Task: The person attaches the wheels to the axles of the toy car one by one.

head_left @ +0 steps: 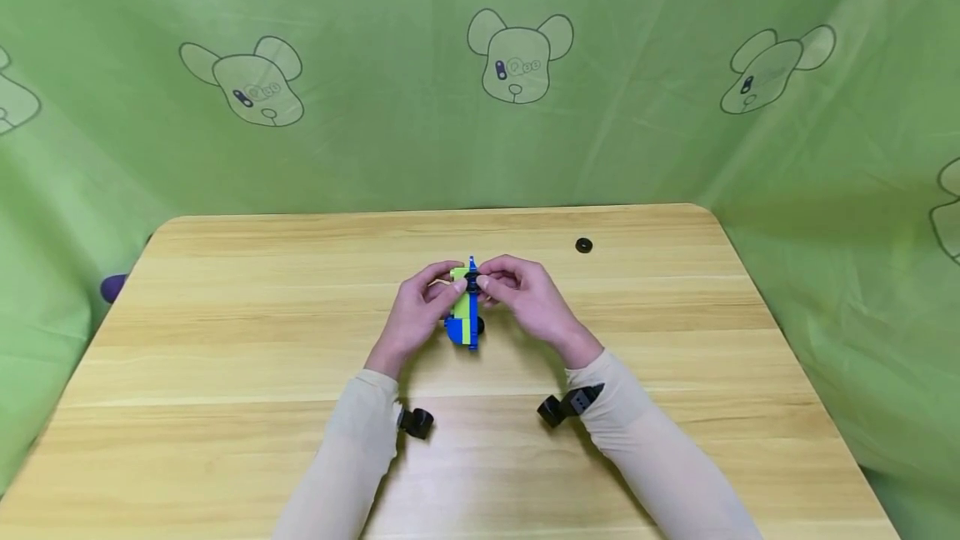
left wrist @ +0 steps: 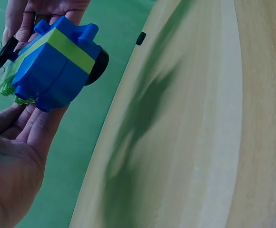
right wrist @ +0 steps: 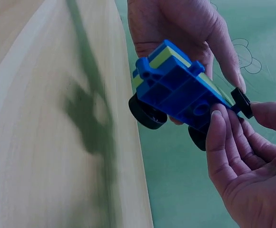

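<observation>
A small toy car (head_left: pixel 462 305) of blue and lime-green building blocks is held above the table between both hands. My left hand (head_left: pixel 420 300) grips its green side, the thumb touching a black wheel (right wrist: pixel 242 102) at one corner. The right hand (head_left: pixel 525 294) pinches from the other side: its thumb presses that wheel, while its fingers lie along the blue underside (right wrist: pixel 176 95). Two more black wheels show on the car in the right wrist view, one large wheel (right wrist: pixel 147 111) and another wheel (right wrist: pixel 198 138) partly hidden by fingers.
On the wooden table (head_left: pixel 247 340), a loose black wheel (head_left: pixel 584 245) lies toward the far right edge. A green curtain (head_left: pixel 375 123) with bear-face outlines hangs behind the table and along its sides. Wrist cameras (head_left: pixel 417 422) are strapped to both forearms.
</observation>
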Demonstrator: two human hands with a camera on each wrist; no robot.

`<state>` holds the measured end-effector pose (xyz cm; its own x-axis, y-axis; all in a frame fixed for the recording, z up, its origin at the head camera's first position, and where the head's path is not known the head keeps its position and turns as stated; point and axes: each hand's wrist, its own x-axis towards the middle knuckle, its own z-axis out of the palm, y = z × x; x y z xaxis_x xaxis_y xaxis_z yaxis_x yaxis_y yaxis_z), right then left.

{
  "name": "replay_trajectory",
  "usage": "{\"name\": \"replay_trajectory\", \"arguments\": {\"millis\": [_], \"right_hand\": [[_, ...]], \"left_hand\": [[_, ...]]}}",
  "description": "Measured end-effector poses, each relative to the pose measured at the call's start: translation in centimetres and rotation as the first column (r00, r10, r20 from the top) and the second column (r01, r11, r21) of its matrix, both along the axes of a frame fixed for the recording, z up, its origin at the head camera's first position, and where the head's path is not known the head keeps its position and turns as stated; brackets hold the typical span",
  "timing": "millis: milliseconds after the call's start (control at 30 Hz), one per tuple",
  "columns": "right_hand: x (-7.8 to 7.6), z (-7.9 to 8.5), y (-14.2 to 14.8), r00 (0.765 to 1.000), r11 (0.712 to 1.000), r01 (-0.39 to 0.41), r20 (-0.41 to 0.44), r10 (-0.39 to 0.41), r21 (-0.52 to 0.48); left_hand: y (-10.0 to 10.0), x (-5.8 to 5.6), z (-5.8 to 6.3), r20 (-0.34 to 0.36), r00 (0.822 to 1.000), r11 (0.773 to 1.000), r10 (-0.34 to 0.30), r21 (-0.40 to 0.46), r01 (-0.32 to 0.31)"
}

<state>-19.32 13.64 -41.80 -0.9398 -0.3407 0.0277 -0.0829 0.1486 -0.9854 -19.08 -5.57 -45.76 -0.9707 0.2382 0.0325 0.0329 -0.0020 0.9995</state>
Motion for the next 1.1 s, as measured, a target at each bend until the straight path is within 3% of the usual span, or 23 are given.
{"name": "replay_trajectory", "arguments": {"millis": [333,500,833,1100], "right_hand": [[0.0,0.7,-0.1,1.000,1.000,0.010,-0.004,-0.010,-0.002],[-0.1,0.4,-0.1,1.000,1.000,0.021,0.007,-0.021,-0.017],[-0.3,0.4,-0.1,0.998,0.996,0.060,0.015,-0.059,-0.073],[-0.5,0.4,-0.1,0.994,0.988,0.105,0.007,-0.105,-0.114]], "left_hand": [[0.2,0.3,1.2,-0.002,1.000,1.000,0.003,0.027,-0.003],[0.0,0.1,0.8,-0.004,1.000,1.000,-0.002,-0.008,0.002],[-0.5,0.2,0.6,-0.020,0.999,0.999,-0.043,0.004,0.043],[-0.9,0.4,0.2,-0.040,0.998,0.998,-0.051,-0.049,0.050]]}}
